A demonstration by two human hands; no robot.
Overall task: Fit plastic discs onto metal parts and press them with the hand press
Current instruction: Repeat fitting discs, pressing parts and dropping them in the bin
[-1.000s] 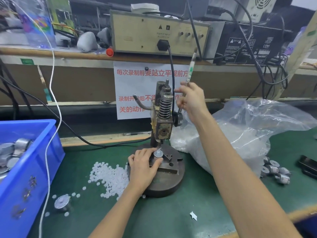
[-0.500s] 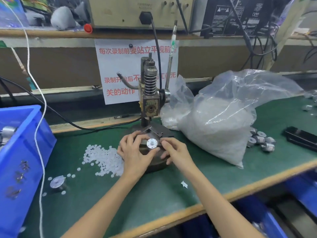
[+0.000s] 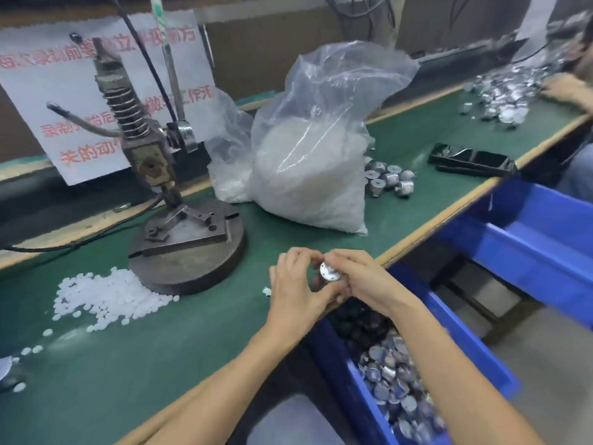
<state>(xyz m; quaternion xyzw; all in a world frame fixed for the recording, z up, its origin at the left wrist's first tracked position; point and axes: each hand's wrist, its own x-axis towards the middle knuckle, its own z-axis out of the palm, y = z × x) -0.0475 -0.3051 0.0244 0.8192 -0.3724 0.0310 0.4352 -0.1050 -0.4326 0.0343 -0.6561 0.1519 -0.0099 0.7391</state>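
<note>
Metal part (image 3: 330, 272), round face showing, is held at the front edge of the green bench (image 3: 199, 342), where the left hand (image 3: 296, 285) and right hand (image 3: 364, 281) both curl their fingers round it. Just below them sits a blue bin (image 3: 346, 390) of similar parts. Farther back stands the hand press (image 3: 179, 220), loose plastic discs (image 3: 109, 295) heaped against the left of its base.

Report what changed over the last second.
The right hand let go of the lever and joined the left hand; together they lifted the metal part off the hand press toward the table edge. Disc pile and bag stayed put.
</note>
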